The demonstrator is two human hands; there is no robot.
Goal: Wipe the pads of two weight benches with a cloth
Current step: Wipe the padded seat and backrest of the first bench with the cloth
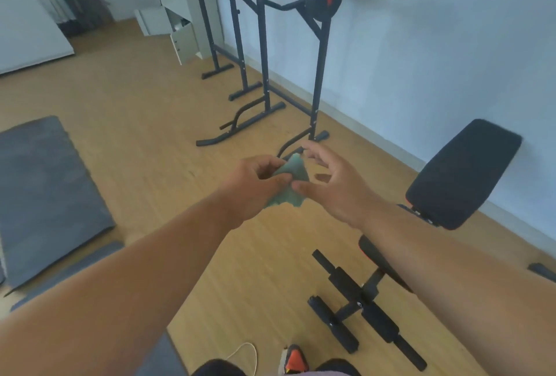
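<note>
Head view: left hand [255,183] pinches the cloth [290,183], right hand [334,186] loose-fingered beside it, nearer the bench pad [460,174] lying rightward.

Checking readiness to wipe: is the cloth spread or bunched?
Bunched: the cloth sits crumpled in the left hand, not flat.

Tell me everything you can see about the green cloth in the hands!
The cloth is small, soft-looking and dull green, crumpled into folds, not spread flat. It is held up in the air over the wooden floor, in front of the person. The left hand grips its left side with curled fingers. The right hand touches its right edge with the thumb, fingers spread loosely. One corner pokes up, a ragged edge hangs down. The picture is a bit blurry.
</note>
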